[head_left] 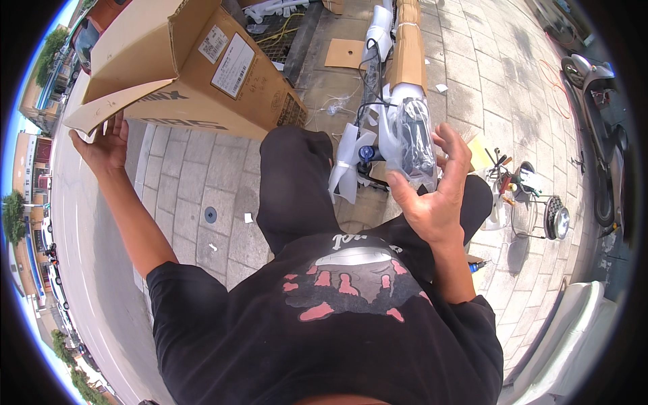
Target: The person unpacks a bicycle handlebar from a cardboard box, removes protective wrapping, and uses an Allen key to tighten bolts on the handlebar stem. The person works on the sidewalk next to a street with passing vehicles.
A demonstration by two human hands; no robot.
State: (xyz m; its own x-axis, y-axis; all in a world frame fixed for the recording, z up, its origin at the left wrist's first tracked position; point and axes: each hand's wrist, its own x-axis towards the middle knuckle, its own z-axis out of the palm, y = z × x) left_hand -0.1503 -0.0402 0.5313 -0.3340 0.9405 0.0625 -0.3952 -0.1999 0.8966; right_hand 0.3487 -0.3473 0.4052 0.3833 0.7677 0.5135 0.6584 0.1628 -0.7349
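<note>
At the far left, my left hand [106,150] is at the raised flap of a large brown cardboard box [229,101]. Its thumb is near the flap's corner, and the fingertips go up behind the flap's edge. My right hand [439,202] is half curled, thumb and fingers apart, over the near end of a black part in clear plastic [416,138]. Whether it touches the plastic is hard to tell. Left of that part are white foam-wrapped tubes [346,165], black cables [370,74] and a small blue round piece [366,154]. A long cardboard-wrapped piece [409,47] extends away.
Grey paving surrounds my knees. Hand tools [503,169] and a round lamp-like part [559,221] lie to the right, near a parked scooter [594,135]. A flat cardboard piece [347,52] lies ahead. A road [88,236] runs along the left.
</note>
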